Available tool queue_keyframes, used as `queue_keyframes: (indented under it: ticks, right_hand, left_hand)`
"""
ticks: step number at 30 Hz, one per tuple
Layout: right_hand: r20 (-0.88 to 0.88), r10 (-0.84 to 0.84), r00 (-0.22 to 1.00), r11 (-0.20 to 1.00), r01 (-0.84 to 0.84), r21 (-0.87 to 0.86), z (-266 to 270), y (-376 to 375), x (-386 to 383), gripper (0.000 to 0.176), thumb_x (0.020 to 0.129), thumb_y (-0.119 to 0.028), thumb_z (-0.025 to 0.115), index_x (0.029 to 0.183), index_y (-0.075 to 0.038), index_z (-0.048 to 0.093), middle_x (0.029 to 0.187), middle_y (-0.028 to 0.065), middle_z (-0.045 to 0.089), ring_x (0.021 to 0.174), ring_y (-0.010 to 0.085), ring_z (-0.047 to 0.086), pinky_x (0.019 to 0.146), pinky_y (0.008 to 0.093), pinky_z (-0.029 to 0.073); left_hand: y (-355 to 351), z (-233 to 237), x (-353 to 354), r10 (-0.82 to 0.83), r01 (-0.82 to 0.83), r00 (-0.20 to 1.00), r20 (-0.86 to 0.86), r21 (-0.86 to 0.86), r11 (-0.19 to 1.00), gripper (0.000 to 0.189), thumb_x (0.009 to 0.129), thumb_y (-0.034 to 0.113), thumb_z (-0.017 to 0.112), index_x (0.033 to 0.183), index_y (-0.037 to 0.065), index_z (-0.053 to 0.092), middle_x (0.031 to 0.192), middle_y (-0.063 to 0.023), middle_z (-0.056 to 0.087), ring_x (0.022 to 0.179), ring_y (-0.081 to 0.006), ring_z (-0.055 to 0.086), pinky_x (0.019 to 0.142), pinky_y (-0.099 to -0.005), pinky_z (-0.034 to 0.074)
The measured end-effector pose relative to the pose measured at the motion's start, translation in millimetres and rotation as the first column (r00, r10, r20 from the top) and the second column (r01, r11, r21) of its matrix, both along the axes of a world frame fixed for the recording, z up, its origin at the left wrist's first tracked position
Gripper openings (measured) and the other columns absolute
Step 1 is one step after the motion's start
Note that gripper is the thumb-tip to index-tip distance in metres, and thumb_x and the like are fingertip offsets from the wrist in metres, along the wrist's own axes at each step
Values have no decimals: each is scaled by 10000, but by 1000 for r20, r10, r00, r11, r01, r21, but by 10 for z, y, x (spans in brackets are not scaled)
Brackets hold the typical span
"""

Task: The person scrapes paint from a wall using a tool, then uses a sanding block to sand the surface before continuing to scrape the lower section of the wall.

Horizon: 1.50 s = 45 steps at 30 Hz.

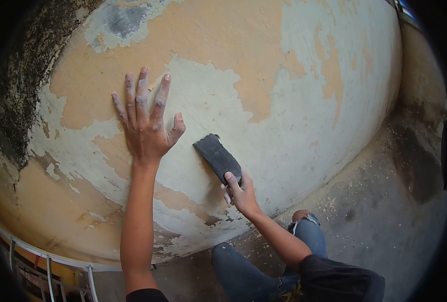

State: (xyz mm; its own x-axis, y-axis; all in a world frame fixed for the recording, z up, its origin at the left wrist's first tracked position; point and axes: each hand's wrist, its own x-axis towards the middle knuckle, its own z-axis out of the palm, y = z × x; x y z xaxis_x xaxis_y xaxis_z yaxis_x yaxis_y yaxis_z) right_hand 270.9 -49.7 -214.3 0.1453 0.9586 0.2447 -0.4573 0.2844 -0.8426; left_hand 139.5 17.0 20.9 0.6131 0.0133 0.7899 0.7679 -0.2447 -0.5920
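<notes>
1. the wall (314,146) is pale and tan in patches, their edges ragged and flaking.
2. my flat, dark, oblong tool (217,157) is between my hands, its far edge at the wall.
3. my dusty left hand (148,128) lies spread on the wall.
4. my right hand (242,194) grips the tool's near end, thumb on top.

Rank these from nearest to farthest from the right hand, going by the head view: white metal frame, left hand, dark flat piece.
From the right hand:
1. Dark flat piece: gripped in that hand.
2. Left hand: spread open, up and to the left.
3. White metal frame: at the lower left edge.
</notes>
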Motion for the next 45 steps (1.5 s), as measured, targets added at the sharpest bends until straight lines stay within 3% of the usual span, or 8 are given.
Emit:
queue_keyframes:
  ticks: [4, 11, 15, 21, 25, 33, 37, 45]
  right_hand:
    - [-123, 13, 992, 993, -27, -114, -644, -257, -92, 375, 1017, -323, 557, 1242, -28, 502, 736, 54, 594, 424, 101, 500, 368, 254, 372]
    - [-39, 20, 999, 999, -18, 43, 139, 34, 42, 391, 1008, -360, 569, 1192, -20, 510, 742, 54, 596, 456, 92, 516, 403, 239, 387]
    - [-114, 26, 993, 989, -42, -143, -687, -234, 13, 340, 1014, -356, 561, 1090, -29, 507, 761, 48, 611, 457, 83, 515, 402, 239, 375]
    - [-99, -3, 995, 1000, 3, 1, 118, 22, -53, 346, 1013, -353, 562, 1129, -32, 513, 747, 52, 605, 438, 86, 507, 388, 229, 372]
    - [-97, 5, 995, 991, -18, -131, -629, -102, -73, 381, 1008, -354, 571, 1197, -27, 527, 745, 56, 607, 452, 88, 517, 384, 239, 387]
    - [-133, -32, 991, 999, 35, 16, 61, 76, 57, 365, 1009, -357, 569, 1164, -28, 534, 768, 51, 607, 455, 87, 506, 380, 236, 364]
    - [-137, -4, 991, 981, -23, -193, -650, -179, 26, 400, 1001, -382, 578, 1190, -35, 523, 769, 51, 602, 454, 87, 504, 378, 237, 357]
    - [-146, -38, 989, 999, 41, 16, -104, 26, 122, 389, 998, -396, 578, 1083, -21, 518, 749, 55, 595, 455, 87, 508, 377, 230, 363]
  left_hand:
    - [18, 17, -17, -12, 11, 1000, -14, -9, 1000, 649, 894, 495, 466, 1500, 267, 423, 1570, -118, 334, 1469, -383, 257, 1157, -657, 129]
    - [18, 3, -12, 1, -1, 1000, 13, 19, 1000, 642, 888, 498, 454, 1497, 298, 424, 1564, -113, 353, 1467, -363, 274, 1181, -624, 120]
    - [29, 24, -9, -9, 9, 1000, 3, 25, 1000, 635, 894, 502, 448, 1495, 298, 428, 1564, -113, 353, 1466, -360, 276, 1178, -627, 124]
    - [5, 17, 7, -7, 7, 1000, 3, -1, 1000, 647, 894, 481, 474, 1506, 281, 410, 1568, -109, 337, 1468, -377, 260, 1159, -659, 119]
    - [7, 16, 8, -18, 18, 1000, -8, -1, 1000, 647, 895, 474, 476, 1506, 272, 412, 1568, -111, 337, 1470, -377, 255, 1157, -659, 120]
    - [-6, 1, -3, -18, 18, 1000, -1, -3, 1000, 640, 893, 470, 474, 1501, 275, 422, 1573, -107, 332, 1471, -378, 252, 1156, -661, 120]
    - [12, 22, 20, -14, 14, 1000, -3, 25, 1000, 641, 892, 480, 470, 1499, 278, 424, 1569, -111, 342, 1469, -373, 264, 1165, -647, 123]
    - [-10, 9, 24, -17, 17, 1000, -17, 13, 1000, 633, 900, 467, 468, 1497, 258, 428, 1572, -108, 341, 1472, -375, 256, 1163, -645, 123]
